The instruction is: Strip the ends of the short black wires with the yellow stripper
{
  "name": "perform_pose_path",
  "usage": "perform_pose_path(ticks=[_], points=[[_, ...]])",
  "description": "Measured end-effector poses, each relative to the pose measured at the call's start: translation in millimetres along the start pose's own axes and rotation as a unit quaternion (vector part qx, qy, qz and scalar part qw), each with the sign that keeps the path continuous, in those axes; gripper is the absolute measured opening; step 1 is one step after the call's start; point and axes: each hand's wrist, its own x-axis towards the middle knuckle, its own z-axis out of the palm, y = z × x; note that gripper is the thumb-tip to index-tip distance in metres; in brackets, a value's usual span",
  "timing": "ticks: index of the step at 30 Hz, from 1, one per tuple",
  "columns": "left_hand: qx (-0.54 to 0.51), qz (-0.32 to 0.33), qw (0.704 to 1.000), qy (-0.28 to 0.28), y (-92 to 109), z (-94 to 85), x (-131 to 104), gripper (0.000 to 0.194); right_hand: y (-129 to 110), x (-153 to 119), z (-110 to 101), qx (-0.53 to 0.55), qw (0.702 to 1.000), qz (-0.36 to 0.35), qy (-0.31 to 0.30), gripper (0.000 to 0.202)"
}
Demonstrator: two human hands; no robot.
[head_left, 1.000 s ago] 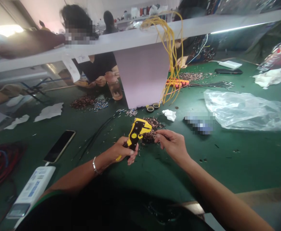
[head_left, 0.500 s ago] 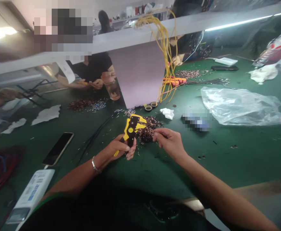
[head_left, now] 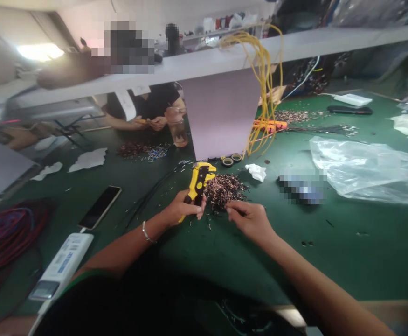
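My left hand (head_left: 187,207) is wrapped round the handles of a yellow and black wire stripper (head_left: 199,183), its jaws pointing up and away from me. Just right of the tool lies a heap of short cut wires (head_left: 227,189), dark with copper-coloured ends. My right hand (head_left: 251,219) is closed in a pinch at the near edge of this heap. What sits between its fingertips is too small to make out. Long black wires (head_left: 144,198) lie on the green table (head_left: 287,270) to the left of my left hand.
A phone (head_left: 100,207) and a white power strip (head_left: 62,266) lie left, beside coiled red and blue wire (head_left: 11,238). Tape rolls (head_left: 232,160), crumpled tissue (head_left: 256,171) and a plastic bag (head_left: 368,170) lie beyond my hands. Yellow wires (head_left: 259,93) hang from the shelf (head_left: 197,60). Co-workers sit opposite.
The view has swung left, so the scene sits further right. My right hand has drawn slightly towards me from the heap. The stripper's jaws look closer together; it stays in my left hand.
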Motion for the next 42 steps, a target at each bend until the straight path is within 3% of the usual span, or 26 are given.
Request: perform_pose_path(ticks=[7, 12, 18, 21, 23, 27, 31, 42], points=[[0.152, 0.001, 0.988, 0.004, 0, 6.1, -6, 0.026, 3, -7, 10, -0.057, 0.992, -0.09, -0.067, 0.024], [0.171, -0.002, 0.985, 0.009, -1, 8.5, -8, 0.022, 5, -9, 11, -0.062, 0.989, -0.11, -0.075, 0.024], [0.185, 0.0, 0.982, -0.046, 4, 11.4, -8, 0.022, 4, -10, 11, -0.061, 0.988, -0.111, -0.088, 0.024], [0.131, -0.018, 0.99, -0.056, 5, 9.0, -9, 0.033, 4, -9, 10, -0.067, 0.987, -0.11, -0.098, 0.024], [0.078, -0.046, 0.992, -0.092, 7, 4.8, -9, 0.039, 4, -9, 10, -0.074, 0.986, -0.108, -0.1, 0.026], [-0.026, -0.051, 0.986, -0.155, 11, -4.2, -7, 0.037, 6, -8, 9, -0.088, 0.987, -0.094, -0.091, 0.027], [-0.116, -0.04, 0.982, -0.142, 6, -7.7, -4, 0.033, 3, -5, 8, -0.064, 0.991, -0.066, -0.101, 0.025], [-0.116, -0.05, 0.981, -0.147, 1, -5.4, -5, 0.034, 2, -3, 6, -0.031, 0.993, -0.035, -0.108, 0.023]])
